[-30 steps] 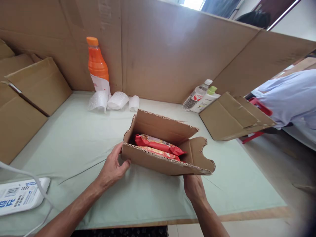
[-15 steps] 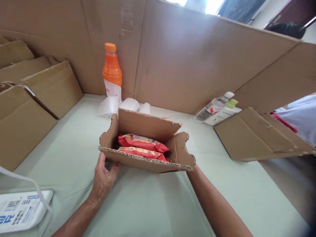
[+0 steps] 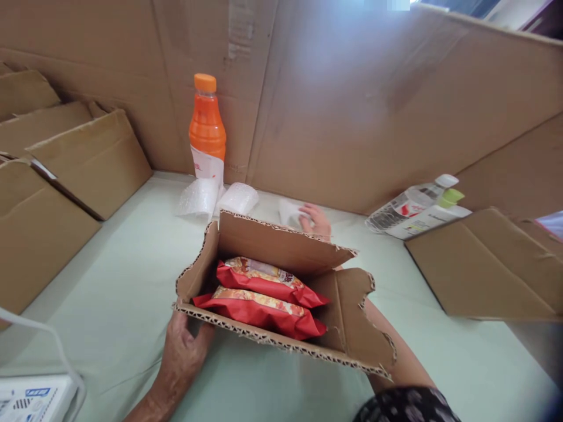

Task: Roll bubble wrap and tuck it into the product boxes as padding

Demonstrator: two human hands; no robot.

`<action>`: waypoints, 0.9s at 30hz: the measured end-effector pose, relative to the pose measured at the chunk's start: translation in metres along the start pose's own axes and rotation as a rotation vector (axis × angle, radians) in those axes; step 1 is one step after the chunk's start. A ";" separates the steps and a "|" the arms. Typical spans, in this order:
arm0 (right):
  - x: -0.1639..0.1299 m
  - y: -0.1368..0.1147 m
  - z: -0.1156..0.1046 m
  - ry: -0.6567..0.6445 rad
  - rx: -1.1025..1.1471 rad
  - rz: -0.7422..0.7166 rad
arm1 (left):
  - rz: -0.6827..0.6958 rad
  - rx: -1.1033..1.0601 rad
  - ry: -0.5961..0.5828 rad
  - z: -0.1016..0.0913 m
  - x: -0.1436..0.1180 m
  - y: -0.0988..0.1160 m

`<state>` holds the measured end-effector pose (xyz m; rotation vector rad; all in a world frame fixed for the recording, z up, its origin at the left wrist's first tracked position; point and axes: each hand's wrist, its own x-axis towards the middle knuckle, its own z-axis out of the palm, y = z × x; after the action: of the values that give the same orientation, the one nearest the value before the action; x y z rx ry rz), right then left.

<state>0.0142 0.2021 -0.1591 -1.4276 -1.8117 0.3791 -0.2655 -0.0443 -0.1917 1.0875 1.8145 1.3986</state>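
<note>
Left hand [image 3: 182, 354]: I have it gripping the near left corner of the cardboard box [image 3: 281, 346], thumb on the front wall, fingers tucked beneath.
Right hand [image 3: 314, 220]: reaching over behind the box, fingers resting on a small bubble-wrap roll [image 3: 290, 212]; I cannot tell whether they have closed round it, since the rear flap hides most of the hand.
Box: on the green tabletop [image 3: 109, 281], flaps open, two red snack packets [image 3: 264, 296] lying stacked inside.
Nearby: two more bubble-wrap rolls [image 3: 217, 199] and an orange bottle [image 3: 206, 132] stand just behind; a clear bottle [image 3: 411, 205] lies well to the right.
Risk: my forearm passes close by the ragged right flap, so pulling back could snag it and drag or tip the box; the one-handed hold on a corner would hardly stop that.
Change: half a second ago my right hand was at the box's right side; now it is stretched out to the roll.
</note>
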 end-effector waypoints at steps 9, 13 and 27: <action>-0.142 0.039 -0.087 0.269 0.227 0.399 | -0.137 -0.126 -0.017 -0.006 0.003 0.011; -0.162 0.041 -0.091 0.367 0.250 0.443 | -0.120 -0.095 -0.009 -0.007 0.002 0.017; -0.129 -0.004 -0.073 0.167 0.295 0.222 | 0.065 0.002 -0.022 -0.008 -0.001 0.015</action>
<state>0.0725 0.0654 -0.1594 -1.4079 -1.4033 0.5960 -0.2679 -0.0471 -0.1750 1.1677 1.7801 1.4170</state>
